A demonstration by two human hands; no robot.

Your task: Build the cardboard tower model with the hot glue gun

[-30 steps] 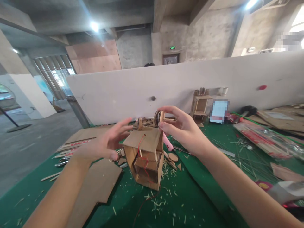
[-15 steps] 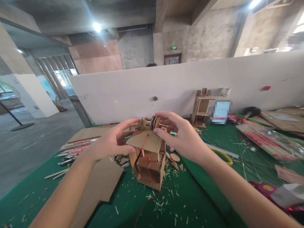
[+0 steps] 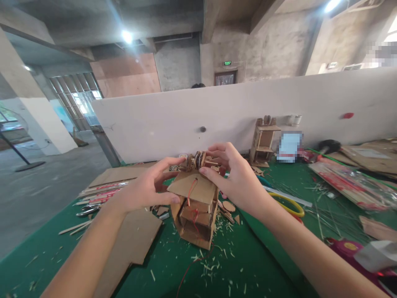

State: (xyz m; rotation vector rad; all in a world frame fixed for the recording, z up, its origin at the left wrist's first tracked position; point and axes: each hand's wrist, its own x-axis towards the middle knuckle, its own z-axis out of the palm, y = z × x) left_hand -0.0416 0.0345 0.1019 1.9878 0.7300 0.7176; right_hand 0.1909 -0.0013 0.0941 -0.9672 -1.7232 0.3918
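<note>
A small cardboard model (image 3: 194,187) with open shelves stands on the green table in front of me. A red string (image 3: 195,215) comes through a hole in its top panel and trails down its open front. My left hand (image 3: 155,182) grips the model's left side, thumb on the top panel's corner and fingertips at the cardboard support on top. Layered round cardboard discs (image 3: 200,160) sit on top beside a wooden stick. My right hand (image 3: 228,169) has its thumb against these discs, with its fingers curled behind them, partly hidden.
At the back stands a similar cardboard tower (image 3: 263,142) next to a lit screen (image 3: 289,147). Cardboard sheets (image 3: 133,236) and packs of sticks (image 3: 99,194) lie left. A yellow ring (image 3: 290,205), bagged sticks (image 3: 353,182) and a magenta tool (image 3: 344,252) lie right. A white partition (image 3: 161,124) closes the back.
The model's top has shifted slightly to the right. My right hand's fingers have moved back from the top of the discs, while its thumb stays at them. My left hand keeps its hold.
</note>
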